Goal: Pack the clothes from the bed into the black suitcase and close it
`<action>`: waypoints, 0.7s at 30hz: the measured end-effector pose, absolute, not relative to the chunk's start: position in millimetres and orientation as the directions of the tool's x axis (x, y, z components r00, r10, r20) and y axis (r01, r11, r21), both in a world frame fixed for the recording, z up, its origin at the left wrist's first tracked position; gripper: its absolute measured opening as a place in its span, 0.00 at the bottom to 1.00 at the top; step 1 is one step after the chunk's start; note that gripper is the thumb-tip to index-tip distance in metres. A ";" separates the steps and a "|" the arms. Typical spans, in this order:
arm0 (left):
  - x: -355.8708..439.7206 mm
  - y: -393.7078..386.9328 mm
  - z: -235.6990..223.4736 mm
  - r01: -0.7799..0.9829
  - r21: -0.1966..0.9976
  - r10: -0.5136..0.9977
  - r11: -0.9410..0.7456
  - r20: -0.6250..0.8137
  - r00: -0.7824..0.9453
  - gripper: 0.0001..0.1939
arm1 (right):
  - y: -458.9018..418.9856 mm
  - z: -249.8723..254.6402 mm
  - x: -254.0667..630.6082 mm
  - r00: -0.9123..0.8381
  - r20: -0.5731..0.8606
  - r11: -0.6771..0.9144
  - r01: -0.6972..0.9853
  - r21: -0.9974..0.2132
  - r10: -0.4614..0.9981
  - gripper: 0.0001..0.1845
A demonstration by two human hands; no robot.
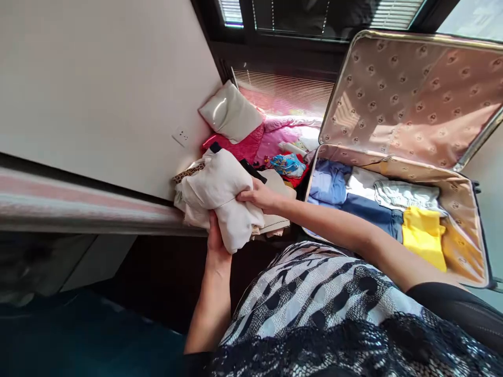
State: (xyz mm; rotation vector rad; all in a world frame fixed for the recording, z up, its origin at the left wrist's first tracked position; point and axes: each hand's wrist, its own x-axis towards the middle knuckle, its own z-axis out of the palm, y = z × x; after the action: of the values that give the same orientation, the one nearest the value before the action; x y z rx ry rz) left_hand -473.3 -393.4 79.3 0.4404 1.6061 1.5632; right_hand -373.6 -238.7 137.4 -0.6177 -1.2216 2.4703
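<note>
A bundle of cream-white clothing point(222, 196) is held in front of me, over a small pile of folded garments point(275, 220). My left hand point(216, 243) grips the bundle from underneath, its fingers hidden in the cloth. From the right side my right hand point(257, 195) closes on the bundle's upper edge. To the right lies an open suitcase point(467, 251) with a patterned pink lining, holding folded blue clothes point(334, 183), a grey-white garment point(404, 195) and a yellow garment point(424, 233).
A white wall panel point(98, 89) with a socket point(181, 136) stands at left above a ledge point(78, 209). Behind the bundle lie a white pillow point(230, 112), pink bedding point(275, 139) and a colourful toy-like item point(288, 165). A window with blinds point(314, 15) is at top.
</note>
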 end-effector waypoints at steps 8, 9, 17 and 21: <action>-407.9 -334.7 86.0 -0.399 0.888 0.870 0.227 -0.369 -0.326 0.50 | -214.1 122.8 -233.9 -0.569 -0.420 -0.549 -0.065 -0.834 0.707 0.35; -397.0 -327.5 79.9 -0.388 0.880 0.881 0.274 -0.392 -0.265 0.50 | -214.2 114.9 -211.5 -0.515 -0.455 -0.550 -0.039 -0.834 0.727 0.34; -281.1 -248.0 33.8 -0.322 0.782 0.832 0.533 -0.553 0.033 0.43 | -209.8 59.7 -68.3 -0.139 -0.633 -0.645 -0.060 -0.762 0.762 0.29; -233.9 -192.3 26.2 -0.295 0.828 0.879 0.477 -0.453 0.150 0.45 | -171.8 60.2 -15.2 -0.080 -0.572 -0.577 -0.097 -0.811 0.817 0.26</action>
State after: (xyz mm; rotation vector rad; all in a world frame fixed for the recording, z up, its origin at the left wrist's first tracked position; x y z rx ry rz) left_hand -233.9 -192.3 26.2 0.6516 1.1118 0.9350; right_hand -15.2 -171.8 60.2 -1.5224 -0.7992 1.7361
